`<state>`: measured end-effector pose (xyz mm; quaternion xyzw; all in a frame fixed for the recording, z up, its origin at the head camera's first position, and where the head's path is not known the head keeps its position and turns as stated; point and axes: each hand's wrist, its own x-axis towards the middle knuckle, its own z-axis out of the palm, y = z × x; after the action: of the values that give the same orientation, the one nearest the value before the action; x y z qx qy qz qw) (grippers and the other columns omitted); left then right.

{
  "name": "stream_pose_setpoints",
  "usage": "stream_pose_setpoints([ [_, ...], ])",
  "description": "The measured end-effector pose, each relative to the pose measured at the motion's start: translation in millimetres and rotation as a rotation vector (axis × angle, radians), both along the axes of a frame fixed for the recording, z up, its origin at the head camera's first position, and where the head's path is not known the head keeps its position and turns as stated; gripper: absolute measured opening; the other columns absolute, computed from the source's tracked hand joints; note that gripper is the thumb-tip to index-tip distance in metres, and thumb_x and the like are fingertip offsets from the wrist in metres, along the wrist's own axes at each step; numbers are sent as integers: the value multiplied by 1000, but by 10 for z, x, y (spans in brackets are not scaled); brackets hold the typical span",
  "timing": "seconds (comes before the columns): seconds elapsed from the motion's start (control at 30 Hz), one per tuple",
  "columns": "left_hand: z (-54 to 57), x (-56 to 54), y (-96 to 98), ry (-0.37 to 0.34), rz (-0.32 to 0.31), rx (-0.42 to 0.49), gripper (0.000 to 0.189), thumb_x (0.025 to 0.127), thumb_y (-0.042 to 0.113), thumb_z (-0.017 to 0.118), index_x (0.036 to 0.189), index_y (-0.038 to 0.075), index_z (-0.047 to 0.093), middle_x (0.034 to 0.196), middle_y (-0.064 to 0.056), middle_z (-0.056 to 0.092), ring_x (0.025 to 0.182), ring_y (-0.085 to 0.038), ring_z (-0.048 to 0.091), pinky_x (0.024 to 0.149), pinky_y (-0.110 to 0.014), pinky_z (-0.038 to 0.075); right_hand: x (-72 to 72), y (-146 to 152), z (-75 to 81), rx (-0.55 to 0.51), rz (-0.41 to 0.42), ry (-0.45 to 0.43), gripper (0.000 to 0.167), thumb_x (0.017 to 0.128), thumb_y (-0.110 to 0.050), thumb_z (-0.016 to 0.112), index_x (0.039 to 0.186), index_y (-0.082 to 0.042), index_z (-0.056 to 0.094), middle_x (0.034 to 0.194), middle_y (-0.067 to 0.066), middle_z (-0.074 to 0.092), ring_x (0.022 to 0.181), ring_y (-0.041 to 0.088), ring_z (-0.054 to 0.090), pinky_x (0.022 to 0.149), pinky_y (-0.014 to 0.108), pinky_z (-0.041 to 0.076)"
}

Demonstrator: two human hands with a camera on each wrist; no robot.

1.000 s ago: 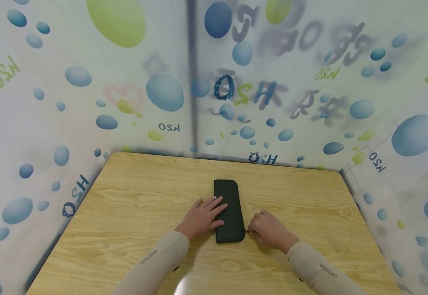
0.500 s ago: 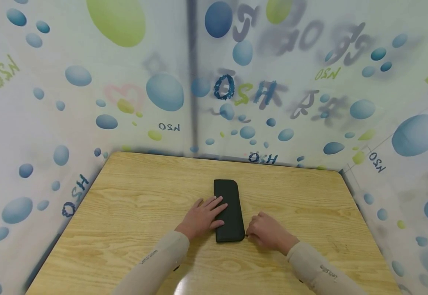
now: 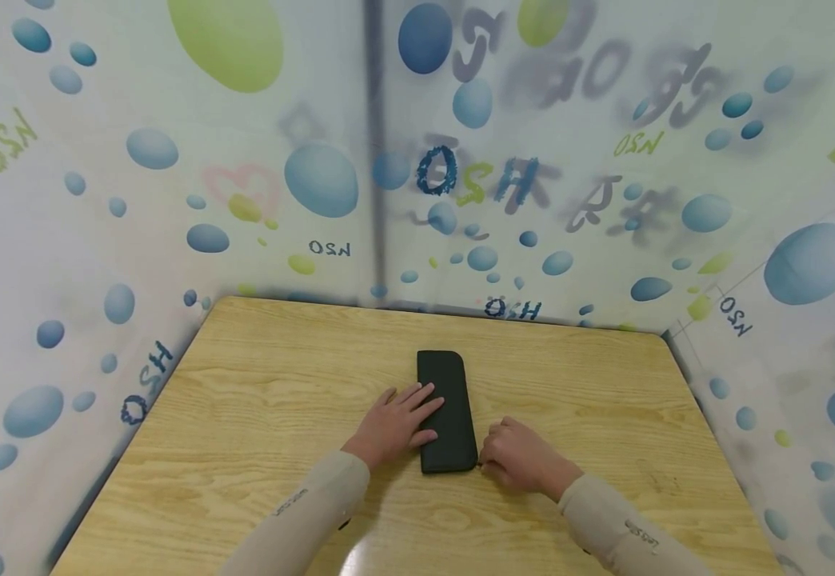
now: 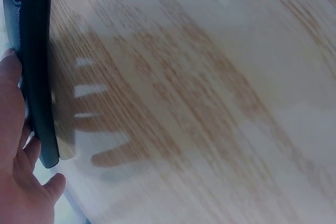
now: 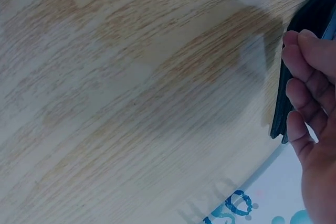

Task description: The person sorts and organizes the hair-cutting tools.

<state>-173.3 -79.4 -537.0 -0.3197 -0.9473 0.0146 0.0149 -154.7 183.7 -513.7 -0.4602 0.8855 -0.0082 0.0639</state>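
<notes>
A long black zip wallet [image 3: 452, 412] lies flat on the wooden table, its long side running away from me. Across its left edge rests my left hand [image 3: 392, 424], palm down with fingers spread over the cover. At the near right corner, my right hand [image 3: 521, 454] pinches the small zipper pull [image 3: 480, 464], mostly hidden by the fingertips. The left wrist view shows a folded gusset at one end of the wallet [image 4: 35, 77], beside the left hand [image 4: 23, 161]. In the right wrist view, thumb and index finger of the right hand [image 5: 320, 87] meet beside the dark wallet edge [image 5: 307, 17].
The light wood-grain table [image 3: 281, 368] extends around both hands. Walls printed with blue and green bubbles [image 3: 321, 180] stand behind it and at both sides. Beige sleeves [image 3: 302, 512] cover both forearms.
My right hand has shifted slightly toward me, bringing the zipper pull down to the wallet's near right corner. The left hand and the wallet have stayed in place.
</notes>
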Motion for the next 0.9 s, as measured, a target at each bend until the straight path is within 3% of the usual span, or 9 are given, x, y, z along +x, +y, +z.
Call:
stream_pose_setpoints([
  [0.2, -7, -6, 2, -4, 3, 12, 60, 98, 59, 36, 152, 32, 34, 160, 4, 31, 146, -16, 34, 113, -48, 38, 38, -36, 18, -3, -1, -11, 10, 90, -26, 69, 86, -22, 77, 78, -13, 70, 77, 5, 59, 77, 29, 46],
  [0.53, 5, -7, 0, -14, -6, 24, 60, 98, 58, 37, 152, 31, 35, 160, 3, 32, 146, -17, 34, 113, -48, 37, 47, -43, 21, 5, -3, 4, 11, 90, -27, 69, 84, -23, 77, 77, -13, 70, 74, 5, 57, 74, 27, 45],
  [0.63, 24, -16, -26, -67, -25, 56, 61, 99, 58, 38, 152, 30, 34, 161, 1, 30, 147, -18, 32, 114, -50, 35, 43, -42, 12, 5, -12, -7, 11, 90, -27, 68, 83, -22, 76, 76, -13, 69, 73, 5, 55, 73, 27, 44],
  [0.9, 114, -67, -97, -293, -48, 88, 70, 93, 63, 47, 154, 34, 28, 165, 1, 17, 152, -20, 20, 120, -49, 25, 41, -33, 20, -11, -52, 0, 13, 90, -23, 67, 80, -23, 75, 73, -14, 66, 67, 5, 51, 66, 24, 38],
])
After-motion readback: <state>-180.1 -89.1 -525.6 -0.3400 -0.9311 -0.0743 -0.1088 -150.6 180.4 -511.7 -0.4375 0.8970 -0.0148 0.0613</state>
